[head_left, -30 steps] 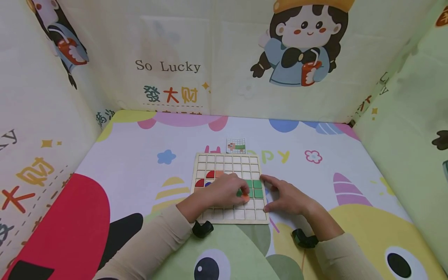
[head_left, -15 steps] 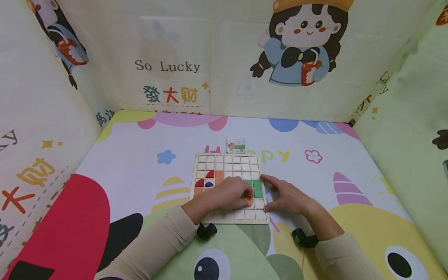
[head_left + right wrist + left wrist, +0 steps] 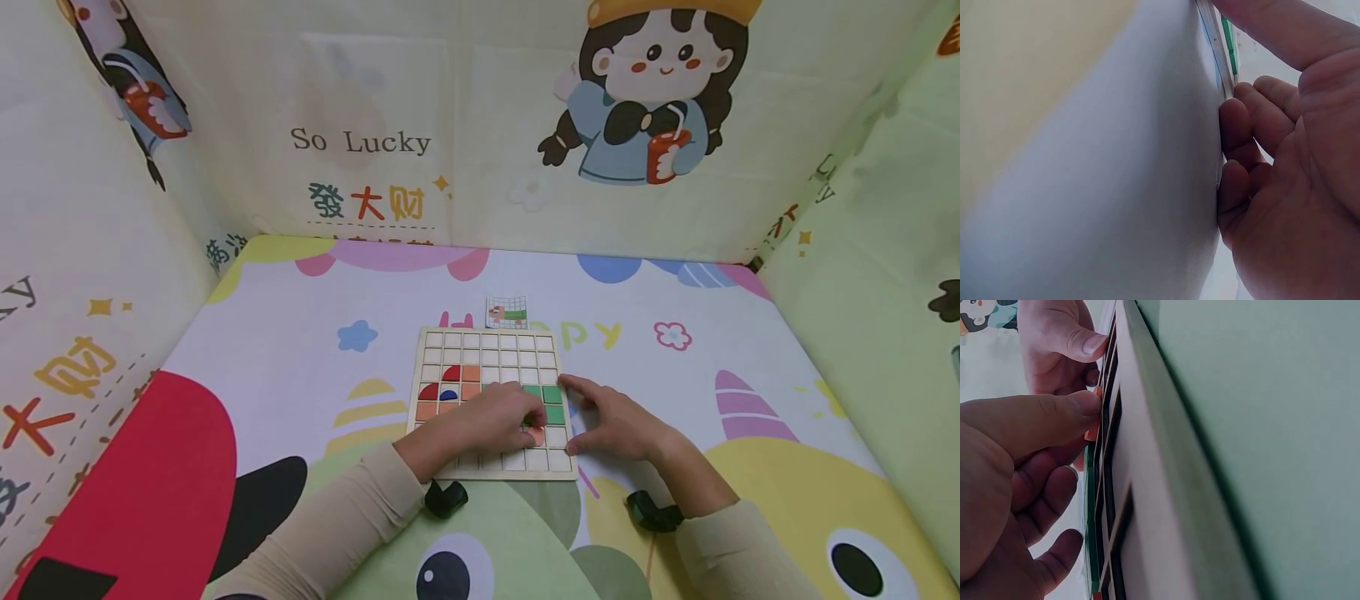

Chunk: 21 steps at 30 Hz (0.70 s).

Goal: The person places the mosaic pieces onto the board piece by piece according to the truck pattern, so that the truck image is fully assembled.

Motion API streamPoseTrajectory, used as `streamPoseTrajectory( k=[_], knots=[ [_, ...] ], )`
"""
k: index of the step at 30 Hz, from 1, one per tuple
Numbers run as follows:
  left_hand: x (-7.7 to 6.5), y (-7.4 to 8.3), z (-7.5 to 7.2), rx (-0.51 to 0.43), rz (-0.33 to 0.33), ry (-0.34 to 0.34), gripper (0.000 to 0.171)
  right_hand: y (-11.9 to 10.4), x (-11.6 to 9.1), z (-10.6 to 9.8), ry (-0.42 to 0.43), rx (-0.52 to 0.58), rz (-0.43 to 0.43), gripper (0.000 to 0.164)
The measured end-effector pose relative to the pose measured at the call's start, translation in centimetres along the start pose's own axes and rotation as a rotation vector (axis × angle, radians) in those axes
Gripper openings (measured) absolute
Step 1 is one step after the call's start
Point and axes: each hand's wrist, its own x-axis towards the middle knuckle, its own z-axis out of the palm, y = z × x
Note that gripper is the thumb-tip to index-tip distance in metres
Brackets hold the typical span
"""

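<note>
A square wooden grid board point(image 3: 495, 472) lies on the table in the head view. My left hand point(image 3: 491, 418) reaches across it and pinches an orange tile point(image 3: 536, 435) below the green tiles point(image 3: 552, 404). In the left wrist view, the thumb presses on that orange tile point(image 3: 1091, 432) near the board face; part of the tile is hidden. My right hand point(image 3: 618, 423) rests beside the board, its spread index finger and thumb touching the right edge. Red tiles point(image 3: 452, 373), orange tiles point(image 3: 470, 374) and a blue half-round piece point(image 3: 448, 396) sit in cells at left.
A small picture card point(image 3: 506, 312) with a coloured grid pattern lies behind the board's far edge. The patterned tablecloth point(image 3: 630, 300) covers the table, and printed cloth walls point(image 3: 495, 108) enclose the back and sides.
My left hand has moved slightly right and nearer the front with the orange tile, uncovering the blue piece and orange tiles at left. The right hand stays at the board's edge.
</note>
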Motion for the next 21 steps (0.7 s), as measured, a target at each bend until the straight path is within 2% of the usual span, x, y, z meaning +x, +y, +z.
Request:
streamPoseTrajectory(
  k=[11, 21],
  knots=[
    [0.09, -0.24, 0.18, -0.002, 0.008, 0.012, 0.009, -0.04, -0.09, -0.04, 0.002, -0.006, -0.003, 0.096],
    [-0.09, -0.42, 0.16, -0.086, 0.007, 0.003, 0.007, 0.0, -0.09, -0.06, 0.002, -0.004, -0.016, 0.096]
  ],
)
